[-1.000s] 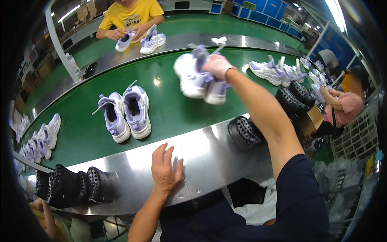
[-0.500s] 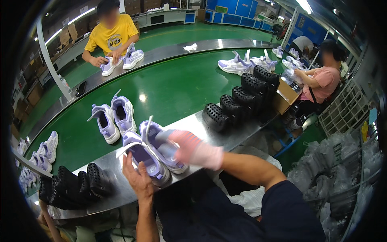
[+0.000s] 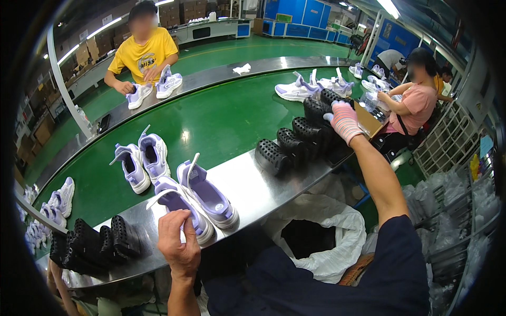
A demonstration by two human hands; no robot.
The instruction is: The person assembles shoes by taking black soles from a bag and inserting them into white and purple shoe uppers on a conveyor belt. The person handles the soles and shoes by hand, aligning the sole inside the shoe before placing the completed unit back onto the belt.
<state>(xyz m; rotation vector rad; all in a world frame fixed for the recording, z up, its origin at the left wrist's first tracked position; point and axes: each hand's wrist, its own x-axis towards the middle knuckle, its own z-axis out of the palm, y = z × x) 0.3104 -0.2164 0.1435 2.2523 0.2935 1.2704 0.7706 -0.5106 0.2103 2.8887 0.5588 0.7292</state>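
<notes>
My right hand (image 3: 345,120), in a pink striped glove with grey-blue fingertips, closes on a black perforated plastic shoe form (image 3: 332,97) at the far end of a row. My left hand (image 3: 179,243) is bare. Its fingers are drawn together against the side of a white-and-lilac sneaker (image 3: 196,215), and whatever is between them is hidden. Beside that shoe stands its mate (image 3: 211,197), with its tongue strap sticking up and its inside bare. Both sit with their heels toward me on the metal edge (image 3: 237,181) of the green belt.
Another sneaker pair (image 3: 141,160) stands farther out on the belt (image 3: 221,121). More black forms (image 3: 103,242) line the left edge. A white sack (image 3: 348,231) hangs open below. One co-worker (image 3: 145,58) handles shoes opposite; another (image 3: 414,100) sits right, beside a cardboard box (image 3: 367,120).
My right hand has left the sneakers and reached right to the black forms. My left hand has moved slightly down, its fingers drawing together. The view has shifted a little.
</notes>
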